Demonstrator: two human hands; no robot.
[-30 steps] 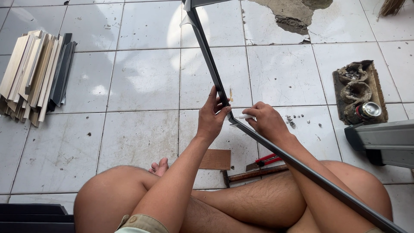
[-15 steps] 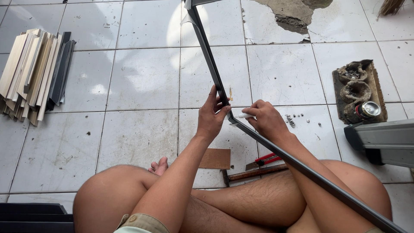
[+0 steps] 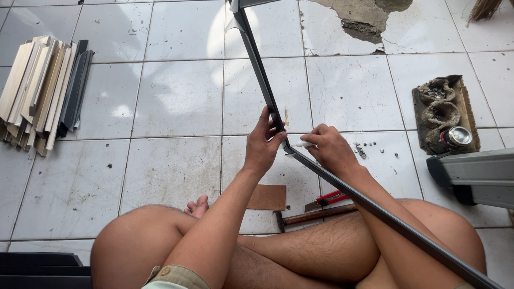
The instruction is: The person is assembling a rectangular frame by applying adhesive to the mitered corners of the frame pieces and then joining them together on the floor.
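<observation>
— So, where is the frame sitting?

— The dark metal frame [image 3: 262, 80] makes a corner just above the crossed legs; one bar runs up to the top edge, the other slants down to the right over the knee. The left hand [image 3: 263, 144] has its fingers curled round the upright bar just above the corner — closed on it.

— And the other hand?

— The right hand [image 3: 331, 150] pinches a small white pen-like tool [image 3: 301, 143] between thumb and fingers, its tip right at the corner joint.

— What lies around?

— On the white tiled floor [image 3: 176, 101]: a few small screws [image 3: 367, 149] just beside the right hand, red-handled pliers [image 3: 326, 199] and a hammer [image 3: 313, 216] near the shin, a brown cardboard piece [image 3: 269, 197] beside them. A stack of pale wooden and dark strips [image 3: 40, 88] lies well apart at the left. A tray with a can [image 3: 444, 115] sits at the right, above a grey metal profile [image 3: 476, 174].
</observation>
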